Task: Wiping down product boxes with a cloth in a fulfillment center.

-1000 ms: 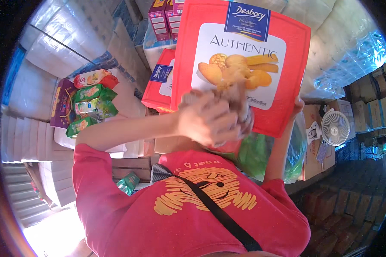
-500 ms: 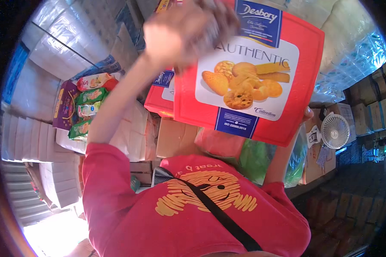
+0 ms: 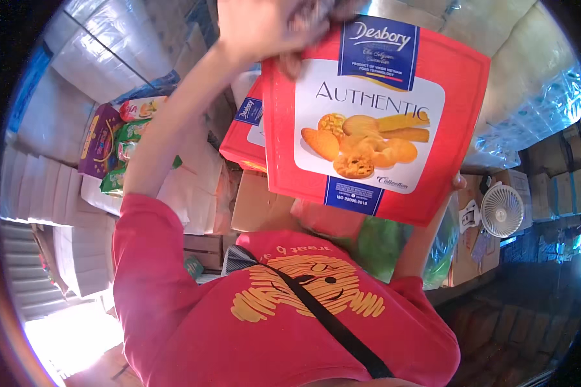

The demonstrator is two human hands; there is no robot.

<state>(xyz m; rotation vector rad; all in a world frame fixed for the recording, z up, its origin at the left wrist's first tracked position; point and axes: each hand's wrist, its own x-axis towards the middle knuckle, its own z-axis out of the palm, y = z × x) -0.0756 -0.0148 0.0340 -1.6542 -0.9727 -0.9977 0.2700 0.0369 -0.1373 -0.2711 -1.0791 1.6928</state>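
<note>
A large red biscuit box (image 3: pixel 281 148) with a picture of assorted biscuits is held up tilted in front of my chest. My right hand (image 3: pixel 458 182) grips its right edge from behind; only the fingertips show past the side. Over the box's upper left corner, my left hand (image 3: pixel 255 26) is closed on a crumpled dark cloth (image 3: pixel 316 16), smeared by motion and cut off by the upper border. The cloth lies against or just above the box's top edge; I cannot tell which. Behind it, a second red biscuit box (image 3: pixel 242 142) is partly hidden.
Plastic-wrapped white stacks (image 3: pixel 110 58) rise at the left. A purple box (image 3: pixel 99 142) and green packets (image 3: pixel 132 132) lie beside my left arm. On the right, a white fan (image 3: pixel 501 209) stands by cardboard cartons (image 3: pixel 461 258). A green plastic bag (image 3: pixel 384 245) sits under the box.
My left hand with the cloth has moved up and slightly left, uncovering more of the box's face. The box itself has shifted slightly downward.
</note>
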